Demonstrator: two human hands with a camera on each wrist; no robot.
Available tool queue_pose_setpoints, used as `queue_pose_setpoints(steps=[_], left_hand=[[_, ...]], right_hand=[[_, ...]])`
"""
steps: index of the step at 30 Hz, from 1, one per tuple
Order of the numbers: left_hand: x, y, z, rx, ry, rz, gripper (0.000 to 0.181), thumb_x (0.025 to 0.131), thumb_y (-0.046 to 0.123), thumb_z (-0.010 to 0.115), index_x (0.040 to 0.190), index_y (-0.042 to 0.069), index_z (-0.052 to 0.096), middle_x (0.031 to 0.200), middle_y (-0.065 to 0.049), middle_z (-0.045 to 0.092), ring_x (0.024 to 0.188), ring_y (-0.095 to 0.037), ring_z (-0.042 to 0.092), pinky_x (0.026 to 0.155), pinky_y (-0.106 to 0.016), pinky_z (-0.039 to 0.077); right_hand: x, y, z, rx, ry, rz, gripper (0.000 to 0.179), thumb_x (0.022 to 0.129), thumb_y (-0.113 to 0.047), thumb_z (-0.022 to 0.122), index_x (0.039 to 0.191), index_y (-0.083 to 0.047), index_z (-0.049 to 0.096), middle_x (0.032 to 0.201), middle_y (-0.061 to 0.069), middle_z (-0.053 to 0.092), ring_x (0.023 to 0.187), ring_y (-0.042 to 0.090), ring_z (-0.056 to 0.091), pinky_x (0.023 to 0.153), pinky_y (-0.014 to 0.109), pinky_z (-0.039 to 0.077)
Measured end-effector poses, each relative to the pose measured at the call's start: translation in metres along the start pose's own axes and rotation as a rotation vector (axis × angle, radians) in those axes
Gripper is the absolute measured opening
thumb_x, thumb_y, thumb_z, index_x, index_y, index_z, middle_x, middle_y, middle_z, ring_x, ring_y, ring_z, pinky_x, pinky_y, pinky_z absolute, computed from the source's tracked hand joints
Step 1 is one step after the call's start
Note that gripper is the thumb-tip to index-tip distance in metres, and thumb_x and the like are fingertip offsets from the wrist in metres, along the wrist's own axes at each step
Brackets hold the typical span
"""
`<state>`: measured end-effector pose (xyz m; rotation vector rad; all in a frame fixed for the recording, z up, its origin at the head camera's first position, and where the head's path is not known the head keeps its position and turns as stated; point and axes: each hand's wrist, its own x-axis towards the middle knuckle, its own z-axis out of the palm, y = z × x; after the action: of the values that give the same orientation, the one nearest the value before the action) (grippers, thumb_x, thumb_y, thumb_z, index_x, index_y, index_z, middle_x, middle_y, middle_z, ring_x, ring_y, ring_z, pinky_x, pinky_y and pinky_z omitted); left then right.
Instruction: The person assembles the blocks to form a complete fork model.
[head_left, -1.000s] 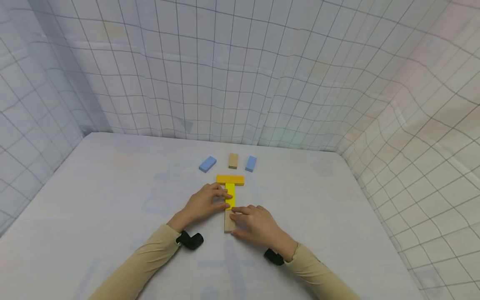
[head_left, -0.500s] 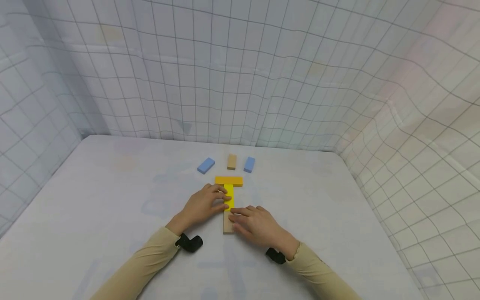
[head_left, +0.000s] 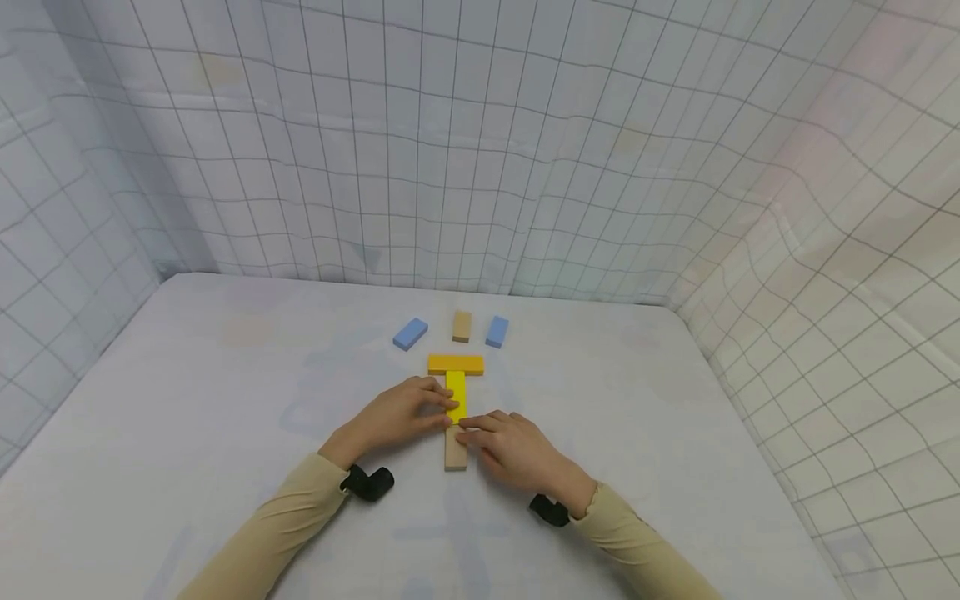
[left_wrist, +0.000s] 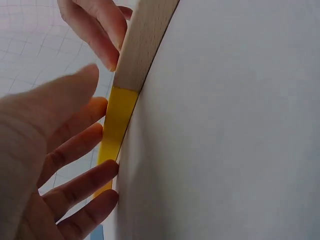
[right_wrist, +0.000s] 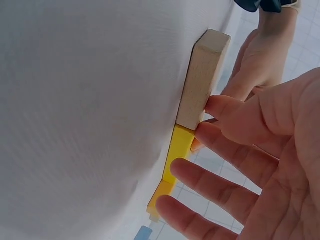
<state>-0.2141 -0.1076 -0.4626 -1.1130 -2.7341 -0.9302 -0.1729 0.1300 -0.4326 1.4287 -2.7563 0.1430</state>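
Three blocks lie end to end in a T on the table. An orange-yellow block forms the crossbar, a bright yellow block meets its middle, and a plain wooden block continues the stem toward the person. My left hand rests its fingertips on the yellow block from the left; in the left wrist view its thumb stands apart from the blocks. From the right, my right hand touches the wooden block near its joint with the yellow one, fingers loosely extended. The fingers partly hide both stem blocks.
Behind the T lie a blue block on the left, a small tan block in the middle and another blue block on the right. The table has a white cover, and gridded curtains enclose it.
My left hand has drawn back slightly to the left and toward the person, baring more of the yellow block. The right hand stays nearly in place; the blocks keep their arrangement.
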Motion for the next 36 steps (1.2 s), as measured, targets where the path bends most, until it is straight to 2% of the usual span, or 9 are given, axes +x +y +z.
queue_pose_setpoints(steps=[4, 10, 16, 23, 36], left_hand=[[-0.002, 0.001, -0.004, -0.032, -0.057, -0.01, 0.046, 0.086, 0.044, 0.067, 0.118, 0.01, 0.068, 0.117, 0.001, 0.059, 0.111, -0.019, 0.052, 0.094, -0.04, 0.042], [-0.002, 0.002, -0.005, -0.031, -0.067, -0.032, 0.058, 0.081, 0.055, 0.068, 0.12, 0.011, 0.068, 0.119, 0.001, 0.058, 0.111, -0.02, 0.052, 0.094, -0.042, 0.041], [-0.002, 0.004, -0.002, 0.017, -0.056, -0.046, 0.067, 0.074, 0.061, 0.07, 0.121, 0.012, 0.067, 0.123, -0.001, 0.057, 0.11, -0.021, 0.052, 0.093, -0.041, 0.042], [-0.003, 0.01, 0.002, 0.105, -0.021, -0.04, 0.072, 0.071, 0.067, 0.067, 0.117, 0.012, 0.068, 0.108, 0.001, 0.056, 0.094, -0.017, 0.053, 0.083, -0.037, 0.045], [-0.003, 0.013, 0.005, 0.11, 0.032, -0.031, 0.067, 0.069, 0.065, 0.071, 0.115, 0.016, 0.068, 0.099, 0.005, 0.054, 0.085, -0.014, 0.049, 0.075, -0.034, 0.043]], right_hand=[[0.0, 0.001, 0.001, 0.013, -0.001, -0.003, 0.04, 0.091, -0.005, 0.059, 0.13, -0.016, 0.061, 0.133, 0.0, 0.054, 0.115, 0.019, 0.052, 0.088, 0.041, 0.046], [0.001, 0.003, 0.001, 0.016, -0.009, -0.01, 0.043, 0.089, -0.002, 0.059, 0.129, -0.016, 0.061, 0.133, 0.0, 0.053, 0.115, 0.018, 0.052, 0.086, 0.037, 0.046], [0.002, 0.005, 0.001, 0.038, -0.015, -0.012, 0.041, 0.088, -0.001, 0.06, 0.127, -0.016, 0.063, 0.132, 0.0, 0.054, 0.115, 0.018, 0.052, 0.087, 0.036, 0.046], [0.004, 0.006, -0.001, 0.056, -0.015, -0.02, 0.039, 0.089, -0.001, 0.059, 0.124, -0.015, 0.064, 0.129, 0.001, 0.056, 0.115, 0.018, 0.052, 0.09, 0.036, 0.044], [0.007, 0.008, -0.002, 0.081, -0.029, -0.031, 0.038, 0.088, 0.0, 0.059, 0.123, -0.014, 0.066, 0.127, 0.002, 0.057, 0.116, 0.018, 0.052, 0.094, 0.035, 0.042]])
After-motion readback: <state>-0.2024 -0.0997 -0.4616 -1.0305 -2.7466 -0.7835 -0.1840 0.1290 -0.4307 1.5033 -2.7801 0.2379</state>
